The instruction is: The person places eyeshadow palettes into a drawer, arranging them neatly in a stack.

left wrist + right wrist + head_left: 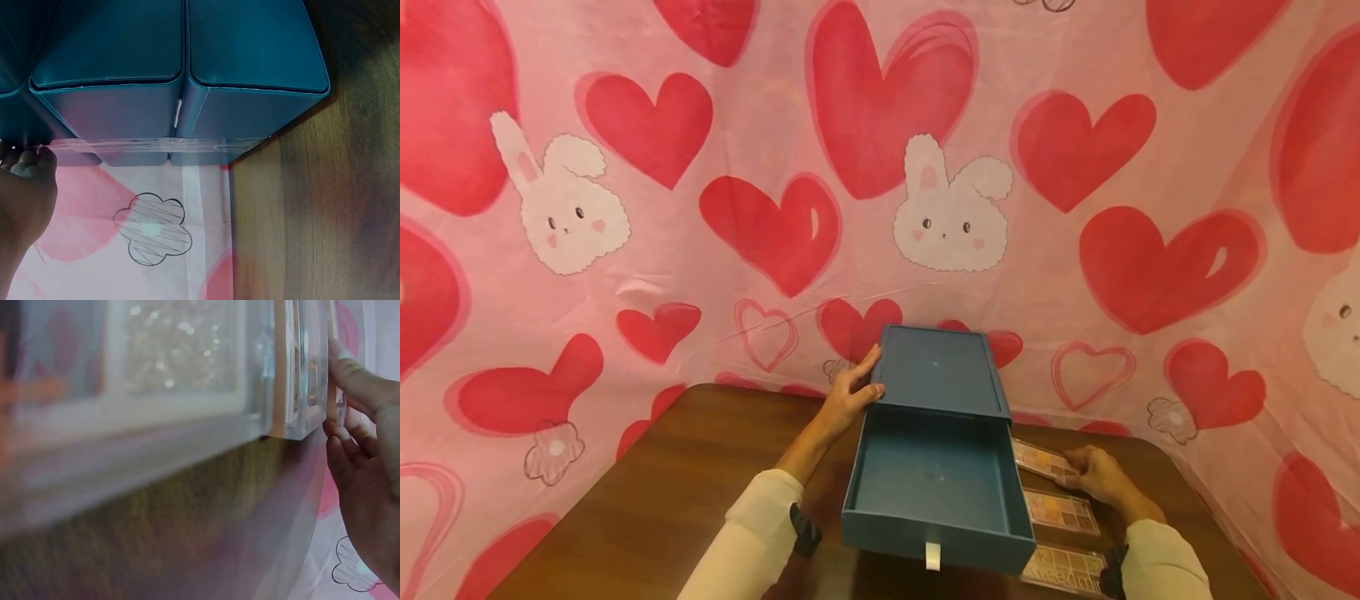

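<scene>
A blue-teal drawer unit (940, 367) stands on the table, and its top drawer (936, 475) is pulled out with nothing inside. My left hand (850, 387) rests on the unit's upper left edge, its fingers extended along the side. In the left wrist view that hand (28, 194) touches the unit's side (125, 112). Right of the drawer, my right hand (1101, 475) pinches the end of the farthest eyeshadow palette (1037, 460) between thumb and fingers. The right wrist view shows the hand (369, 450) at that palette's edge (334, 406).
Two more clear-lidded palettes, a middle one (1060, 512) and a near one (1063, 569), lie along the drawer's right side. A white pull tab (932, 556) hangs on the drawer front. Clear tape (212, 145) wraps the unit. Behind the wooden table (700, 467) hangs a heart-patterned cloth (865, 233).
</scene>
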The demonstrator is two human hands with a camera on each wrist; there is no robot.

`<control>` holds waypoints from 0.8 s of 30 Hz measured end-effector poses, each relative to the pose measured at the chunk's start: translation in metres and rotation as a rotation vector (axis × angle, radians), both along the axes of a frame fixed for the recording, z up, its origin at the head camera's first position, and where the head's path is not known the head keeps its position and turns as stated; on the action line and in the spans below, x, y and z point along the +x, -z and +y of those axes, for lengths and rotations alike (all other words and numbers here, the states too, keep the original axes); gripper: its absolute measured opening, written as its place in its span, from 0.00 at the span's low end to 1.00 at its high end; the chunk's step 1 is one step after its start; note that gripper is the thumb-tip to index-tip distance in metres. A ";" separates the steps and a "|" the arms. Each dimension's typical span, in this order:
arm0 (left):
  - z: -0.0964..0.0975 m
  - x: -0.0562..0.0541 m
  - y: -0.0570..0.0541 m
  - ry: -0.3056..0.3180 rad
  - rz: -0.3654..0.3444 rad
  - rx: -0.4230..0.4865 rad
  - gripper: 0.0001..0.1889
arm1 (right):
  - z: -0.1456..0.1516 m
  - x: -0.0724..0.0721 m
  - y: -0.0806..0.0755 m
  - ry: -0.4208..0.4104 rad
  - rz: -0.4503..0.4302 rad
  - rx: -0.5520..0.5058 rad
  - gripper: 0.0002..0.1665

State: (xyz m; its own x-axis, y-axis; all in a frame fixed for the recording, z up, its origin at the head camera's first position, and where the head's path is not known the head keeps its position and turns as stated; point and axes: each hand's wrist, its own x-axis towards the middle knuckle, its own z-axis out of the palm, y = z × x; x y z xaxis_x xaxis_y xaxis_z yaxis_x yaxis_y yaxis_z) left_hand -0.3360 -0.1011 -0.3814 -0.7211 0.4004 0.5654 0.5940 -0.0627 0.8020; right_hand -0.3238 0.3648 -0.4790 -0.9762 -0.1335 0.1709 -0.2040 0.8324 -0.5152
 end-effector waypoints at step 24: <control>0.003 0.000 0.004 -0.022 0.014 0.025 0.38 | -0.001 0.009 -0.025 0.097 0.034 -0.109 0.38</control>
State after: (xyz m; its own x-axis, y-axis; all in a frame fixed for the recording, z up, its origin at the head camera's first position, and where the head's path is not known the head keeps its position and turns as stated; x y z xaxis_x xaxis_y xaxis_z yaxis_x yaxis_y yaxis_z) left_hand -0.3364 -0.0977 -0.3857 -0.7215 0.3699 0.5853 0.6069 -0.0691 0.7918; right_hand -0.3152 0.3636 -0.4542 -0.9770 -0.0176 0.2127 -0.1443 0.7888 -0.5975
